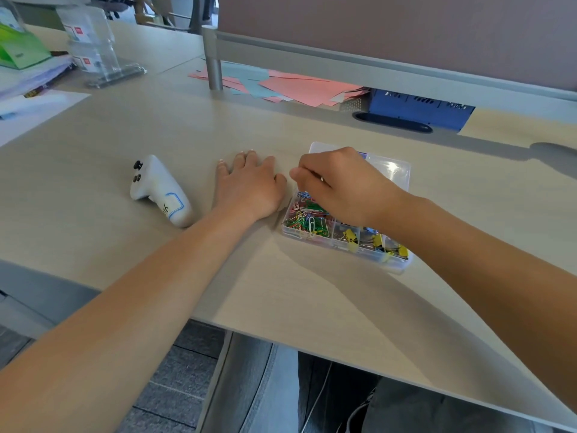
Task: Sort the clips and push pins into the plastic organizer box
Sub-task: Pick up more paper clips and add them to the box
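While the clear plastic box (346, 226) sits open on the pale desk (281, 292), a little right of centre, its near compartments show their contents: a tangle of coloured paper clips (307, 218) on the left and yellow binder clips (379, 242) to the right. Its lid (390, 168) lies back flat behind it. The person's right hand (340, 182) hangs over the far part of the box with its fingers curled and the fingertips drawn together toward the left edge; whether anything small is pinched between them I cannot tell. Just beside the box on its left, the left hand (249, 185) lies palm down on the desk, fingers straight and spread slightly, holding nothing. Farther left rests a white controller (159, 190) with dark buttons and a blue outline on its grip. Along the back, under the grey divider rail (374, 65), pink and pale blue papers (281, 84) are strewn, with a blue box (418, 109) to their right. A clear stand (93, 45) and stacked documents (28, 70) fill the far left corner.
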Available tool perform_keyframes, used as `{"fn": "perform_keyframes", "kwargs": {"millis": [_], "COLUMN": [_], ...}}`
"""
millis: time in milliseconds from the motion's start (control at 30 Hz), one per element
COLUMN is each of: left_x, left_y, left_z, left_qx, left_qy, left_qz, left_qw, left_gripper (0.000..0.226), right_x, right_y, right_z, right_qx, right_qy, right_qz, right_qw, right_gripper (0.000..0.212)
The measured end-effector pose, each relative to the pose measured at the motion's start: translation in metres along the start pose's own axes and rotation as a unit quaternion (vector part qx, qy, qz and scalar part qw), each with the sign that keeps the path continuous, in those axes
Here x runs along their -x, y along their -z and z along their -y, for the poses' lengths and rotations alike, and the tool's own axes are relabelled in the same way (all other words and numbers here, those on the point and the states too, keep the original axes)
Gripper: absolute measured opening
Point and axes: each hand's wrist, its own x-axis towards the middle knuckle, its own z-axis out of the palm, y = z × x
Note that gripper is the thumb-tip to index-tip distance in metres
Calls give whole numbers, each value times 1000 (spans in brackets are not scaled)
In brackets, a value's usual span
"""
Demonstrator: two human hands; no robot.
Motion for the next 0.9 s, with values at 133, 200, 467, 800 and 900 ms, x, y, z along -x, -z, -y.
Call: {"fn": "perform_keyframes", "kwargs": {"millis": [133,200,467,800,900], "left_x": [0,0,0,0,0], "left_y": [1,2,2,1,0], "left_z": [1,0,2,1,2], "left_qx": [3,1,-6,1,3], "left_qy": [0,-1,-3,-4,-5], "left_qz": [3,4,5,-3,-4], "left_qw": [1000,1000,1000,1000,1000], "left_gripper": [52,52,52,52,52], "right_x": [2,0,-3,21,37], "right_y": [4,9,17,20,9], "right_z": [4,6,21,13,9], "right_qx": [-24,-105,-326,-69,-21], "right_qy": [-31,-96,-212,-180,-149], "right_qz": [-3,-8,34,30,20], "right_qw": [999,990,921,981,988], "right_gripper": [43,43,53,33,32]}}
